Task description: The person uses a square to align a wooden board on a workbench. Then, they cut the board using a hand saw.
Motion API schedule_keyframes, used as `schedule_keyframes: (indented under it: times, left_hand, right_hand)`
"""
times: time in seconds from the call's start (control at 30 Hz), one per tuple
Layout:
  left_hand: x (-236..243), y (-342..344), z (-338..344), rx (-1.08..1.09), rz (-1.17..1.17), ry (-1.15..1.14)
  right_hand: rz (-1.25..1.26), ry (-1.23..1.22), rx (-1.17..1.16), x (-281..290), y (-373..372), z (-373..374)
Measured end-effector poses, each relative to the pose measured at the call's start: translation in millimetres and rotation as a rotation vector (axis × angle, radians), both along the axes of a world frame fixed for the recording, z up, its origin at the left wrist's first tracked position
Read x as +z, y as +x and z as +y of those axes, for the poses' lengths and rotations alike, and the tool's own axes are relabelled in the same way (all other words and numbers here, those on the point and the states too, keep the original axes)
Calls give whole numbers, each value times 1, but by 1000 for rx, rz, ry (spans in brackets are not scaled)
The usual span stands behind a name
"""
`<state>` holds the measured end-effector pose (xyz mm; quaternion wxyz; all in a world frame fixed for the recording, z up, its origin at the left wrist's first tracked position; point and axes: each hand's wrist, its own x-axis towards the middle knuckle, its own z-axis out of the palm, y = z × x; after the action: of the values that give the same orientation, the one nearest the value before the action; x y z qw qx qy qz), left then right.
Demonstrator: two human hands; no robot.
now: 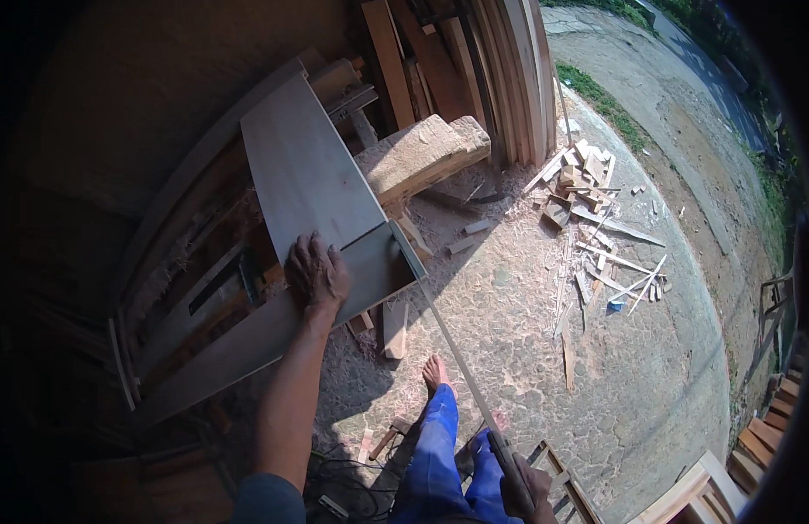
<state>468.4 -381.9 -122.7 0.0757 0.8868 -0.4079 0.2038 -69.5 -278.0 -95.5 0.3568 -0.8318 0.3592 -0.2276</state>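
A pale wide board (295, 157) lies slanted on the cluttered wooden bench, with a narrower board (225, 349) across its near end. My left hand (317, 275) rests where they meet, fingers lying spread on the surface. My right hand (522, 489), at the lower right, is closed on the handle of a long handsaw (463, 371). The saw's narrow blade reaches up to the right end of the narrower board, beside a small pale edge strip (407, 251). Whether its teeth touch the wood I cannot tell.
A chunky timber (413, 157) juts beside the bench. Planks (526, 79) lean upright behind. Offcuts (596, 192) and shavings cover the concrete floor (666, 393) around my bare feet. Cables (352, 467) lie lower down, a wooden frame (553, 480) at lower right; a paved path runs outside.
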Motion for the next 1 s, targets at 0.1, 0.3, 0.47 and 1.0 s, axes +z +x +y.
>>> schedule_keyframes:
  times: [0.1, 0.3, 0.47, 1.0]
  left_hand:
    - [2, -3, -6, -31, -2, -17]
    - [5, -1, -3, -39, 63, -45]
    - [6, -8, -4, -14, 54, -76]
    - [11, -14, -3, -10, 113, -127]
  right_hand:
    - [-128, -117, -51, -20, 68, -47]
    - [-371, 193, 21, 5, 203, -145]
    - [86, -91, 15, -1, 2, -7]
    - [535, 198, 110, 85, 11, -12]
